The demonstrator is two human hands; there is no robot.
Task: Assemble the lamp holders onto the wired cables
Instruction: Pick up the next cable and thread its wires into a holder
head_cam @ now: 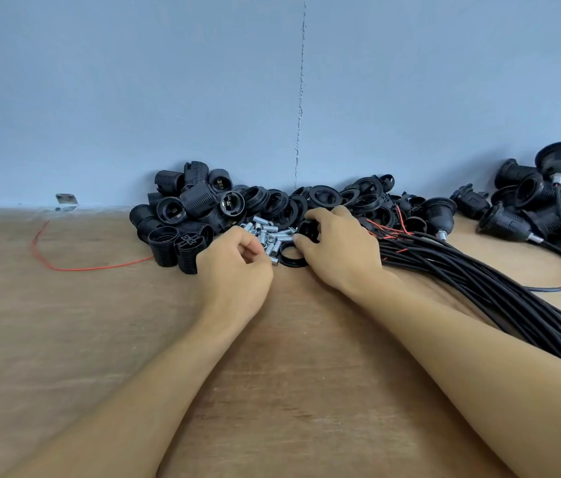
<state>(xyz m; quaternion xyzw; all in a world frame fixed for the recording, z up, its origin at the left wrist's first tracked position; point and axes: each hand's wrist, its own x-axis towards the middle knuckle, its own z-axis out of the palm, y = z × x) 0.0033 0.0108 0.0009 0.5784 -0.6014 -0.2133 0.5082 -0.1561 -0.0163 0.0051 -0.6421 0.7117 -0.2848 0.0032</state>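
At the far left of the frame we see a loose red wire [65, 265] curving across the wooden desk [82, 339]. Above it, a small metal plate [66, 199] sits at the foot of the blue wall [134, 81].

Left of centre, a heap of black threaded lamp holder bodies [182, 215] lies against the wall, some upright and some on their sides. Just right of that heap, the left hand [237, 267] rests on the desk with its fingers curled in toward the thumb. We cannot tell whether it pinches anything. Its fingertips lie at the edge of a small pile of short metal tubes [268, 232].

A single black ring [293, 255] lies flat on the desk between the two hands, touching the right thumb. The right hand [337, 246] has its fingers curled round a black holder part [308, 230], held just above the tubes. Behind it, a heap of black rings [324, 198] runs along the wall.

From under the right wrist, a thick bundle of black cables [479, 281] sweeps to the lower right, with thin red leads at its near end. In the upper right, finished lamp holders [541, 201] with cables attached lie piled up.
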